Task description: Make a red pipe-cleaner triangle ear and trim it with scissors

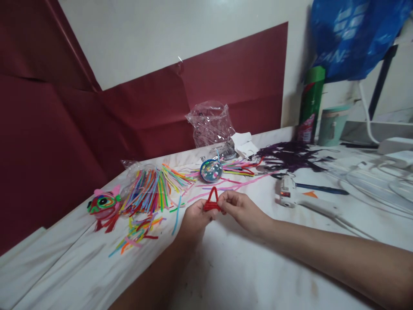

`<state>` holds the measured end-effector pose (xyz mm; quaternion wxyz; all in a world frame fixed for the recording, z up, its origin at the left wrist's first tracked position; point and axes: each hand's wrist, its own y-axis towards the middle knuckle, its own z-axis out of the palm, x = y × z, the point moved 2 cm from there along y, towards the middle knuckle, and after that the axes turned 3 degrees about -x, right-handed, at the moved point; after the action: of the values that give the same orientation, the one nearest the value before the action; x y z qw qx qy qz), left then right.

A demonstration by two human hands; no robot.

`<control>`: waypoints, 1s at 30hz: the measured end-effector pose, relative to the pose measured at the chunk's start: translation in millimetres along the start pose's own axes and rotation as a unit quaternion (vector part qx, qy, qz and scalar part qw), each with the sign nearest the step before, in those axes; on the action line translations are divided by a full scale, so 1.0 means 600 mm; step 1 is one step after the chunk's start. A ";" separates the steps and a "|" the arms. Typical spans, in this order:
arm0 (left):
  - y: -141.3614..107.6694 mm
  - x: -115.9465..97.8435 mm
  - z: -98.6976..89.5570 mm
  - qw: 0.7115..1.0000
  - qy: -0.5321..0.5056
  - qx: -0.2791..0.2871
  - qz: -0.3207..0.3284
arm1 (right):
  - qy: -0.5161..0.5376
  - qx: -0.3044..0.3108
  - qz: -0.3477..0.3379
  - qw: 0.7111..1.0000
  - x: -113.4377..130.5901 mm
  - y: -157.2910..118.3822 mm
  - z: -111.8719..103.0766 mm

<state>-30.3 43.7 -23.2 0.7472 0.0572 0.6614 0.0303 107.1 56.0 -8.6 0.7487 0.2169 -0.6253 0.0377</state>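
Between my two hands is a red pipe cleaner (213, 196), bent into a pointed loop with folded strands along its base. The fingers of my left hand (197, 214) pinch its lower left side. My right hand (235, 204) grips the lower right side between thumb and fingers. Both hands are above the white marbled table (226, 267). Just beyond them sits a clear round ball (211, 171) with colourful bits and a blue rim. Loose pink pipe cleaners (240, 186) lie past my right hand.
A pipe-cleaner figure (105, 206), a bundle of colourful pipe cleaners (151, 191) and cut pieces (138, 234) lie left. A glue gun (290, 193) with a cord, purple strands (290, 156), a green spray can (311, 105) and a cup (332, 125) are right. A clear plastic bag (211, 122) stands behind.
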 end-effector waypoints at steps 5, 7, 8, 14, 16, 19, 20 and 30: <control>0.000 0.003 -0.003 1.000 0.010 -0.017 0.021 | 0.019 0.015 0.002 1.000 0.001 -0.002 0.004; 0.001 0.003 -0.004 0.999 0.010 -0.044 0.017 | 0.014 0.015 0.006 1.000 0.000 -0.001 0.003; 0.002 0.003 -0.004 0.998 0.006 -0.055 0.014 | 0.006 0.012 0.007 1.000 -0.001 0.000 0.002; 0.002 -0.008 -0.002 0.996 -0.041 -0.082 0.003 | -0.034 -0.026 0.005 0.999 -0.008 0.007 -0.008; 0.000 -0.014 -0.003 0.995 -0.041 -0.087 0.005 | -0.035 -0.038 0.012 0.999 -0.012 0.010 -0.011; -0.003 -0.023 -0.005 0.993 -0.047 -0.107 0.001 | -0.036 -0.067 0.021 0.997 -0.016 0.021 -0.020; -0.004 -0.027 -0.005 0.991 -0.057 -0.119 0.000 | -0.034 -0.081 0.018 0.996 -0.014 0.026 -0.027; 0.009 -0.092 -0.032 0.976 -0.151 -0.156 -0.029 | 0.028 -0.258 -0.127 0.957 0.084 0.081 -0.145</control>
<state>-56.1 43.0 29.6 0.8385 -0.0755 0.5297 0.1030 182.0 121.1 42.2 0.7948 0.0929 -0.5599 -0.2148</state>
